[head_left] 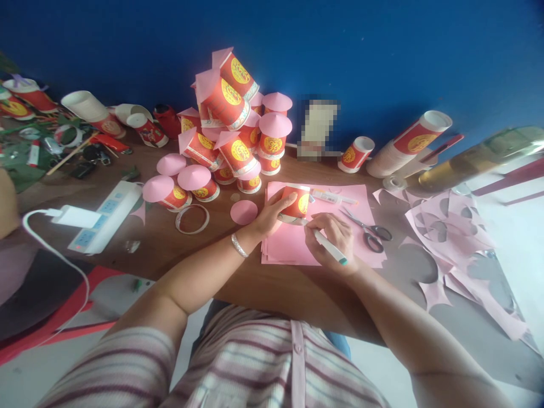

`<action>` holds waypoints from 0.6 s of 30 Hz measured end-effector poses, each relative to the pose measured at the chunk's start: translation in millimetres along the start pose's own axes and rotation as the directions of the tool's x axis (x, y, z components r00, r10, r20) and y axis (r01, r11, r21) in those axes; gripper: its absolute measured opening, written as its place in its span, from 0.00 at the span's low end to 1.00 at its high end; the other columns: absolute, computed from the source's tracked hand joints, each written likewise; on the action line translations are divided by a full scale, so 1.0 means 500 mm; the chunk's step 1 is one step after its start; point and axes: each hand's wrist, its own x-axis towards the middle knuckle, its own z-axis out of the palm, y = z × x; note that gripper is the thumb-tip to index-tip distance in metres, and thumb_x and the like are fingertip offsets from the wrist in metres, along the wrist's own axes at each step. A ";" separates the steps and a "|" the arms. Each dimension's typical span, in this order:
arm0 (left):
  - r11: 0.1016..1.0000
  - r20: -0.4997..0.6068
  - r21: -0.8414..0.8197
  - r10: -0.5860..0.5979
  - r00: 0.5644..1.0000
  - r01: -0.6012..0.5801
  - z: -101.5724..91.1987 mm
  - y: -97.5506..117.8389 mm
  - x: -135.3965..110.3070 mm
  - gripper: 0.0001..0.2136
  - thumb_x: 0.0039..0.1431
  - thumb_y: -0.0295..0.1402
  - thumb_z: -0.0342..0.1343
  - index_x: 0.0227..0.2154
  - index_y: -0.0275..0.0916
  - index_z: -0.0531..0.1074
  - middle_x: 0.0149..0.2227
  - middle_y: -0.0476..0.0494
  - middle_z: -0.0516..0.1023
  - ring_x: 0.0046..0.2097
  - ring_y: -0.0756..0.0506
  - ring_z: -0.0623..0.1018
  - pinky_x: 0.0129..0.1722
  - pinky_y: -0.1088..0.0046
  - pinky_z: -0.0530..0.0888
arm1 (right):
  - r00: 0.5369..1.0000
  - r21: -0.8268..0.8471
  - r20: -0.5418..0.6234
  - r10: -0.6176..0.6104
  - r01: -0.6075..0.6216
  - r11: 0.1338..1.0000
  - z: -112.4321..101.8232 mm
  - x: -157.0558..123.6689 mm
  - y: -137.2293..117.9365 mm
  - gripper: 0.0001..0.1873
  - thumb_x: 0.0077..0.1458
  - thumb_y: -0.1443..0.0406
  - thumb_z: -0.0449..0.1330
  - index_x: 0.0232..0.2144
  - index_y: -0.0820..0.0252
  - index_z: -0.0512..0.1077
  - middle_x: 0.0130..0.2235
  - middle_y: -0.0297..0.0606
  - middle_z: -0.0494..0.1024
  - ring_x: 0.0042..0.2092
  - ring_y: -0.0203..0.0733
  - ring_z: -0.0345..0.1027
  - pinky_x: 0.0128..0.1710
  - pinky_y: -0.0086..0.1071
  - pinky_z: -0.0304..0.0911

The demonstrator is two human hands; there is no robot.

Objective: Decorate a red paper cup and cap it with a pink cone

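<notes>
The left hand [275,213] grips the red paper cup [294,205] from its left side, with the thumb laid across the cup wall. The right hand [334,236] is closed around the white marker [328,245] in a writing grip.

Cup position: just right of the frame's centre, above the pink paper sheets [283,249] on the tabletop [238,279]. Its axis runs roughly top to bottom in the frame; the pale patterned band faces downward.

Alignment: relative to the right hand, the cup lies to the upper left. The marker's long axis slopes from the green end at lower right to the tip at upper left, directed at the cup's lower band. The left hand is nearer, in contact with the cup; the right hand is just beside it. Tip contact cannot be confirmed.

The scissors [368,231] lie right of the right hand.
</notes>
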 end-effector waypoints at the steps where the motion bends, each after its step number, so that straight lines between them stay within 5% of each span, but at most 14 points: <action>1: 1.000 -0.006 -0.005 0.003 1.000 -0.003 0.001 0.000 0.000 0.13 0.63 0.43 0.65 0.40 0.38 0.78 0.36 0.46 0.81 0.39 0.45 0.81 0.43 0.66 0.79 | 1.000 0.008 0.002 0.002 -0.002 1.000 0.001 -0.001 0.000 0.12 0.58 0.76 0.59 0.35 0.53 0.66 0.27 0.30 0.75 0.30 0.39 0.75 0.32 0.32 0.69; 18: 1.000 -0.016 -0.015 0.026 1.000 -0.026 0.010 0.004 0.000 0.12 0.62 0.42 0.66 0.39 0.39 0.78 0.36 0.47 0.81 0.40 0.46 0.80 0.43 0.68 0.75 | 1.000 0.096 0.024 -0.002 0.000 0.995 0.005 -0.010 -0.004 0.11 0.58 0.75 0.59 0.35 0.53 0.68 0.28 0.30 0.76 0.33 0.41 0.77 0.35 0.34 0.73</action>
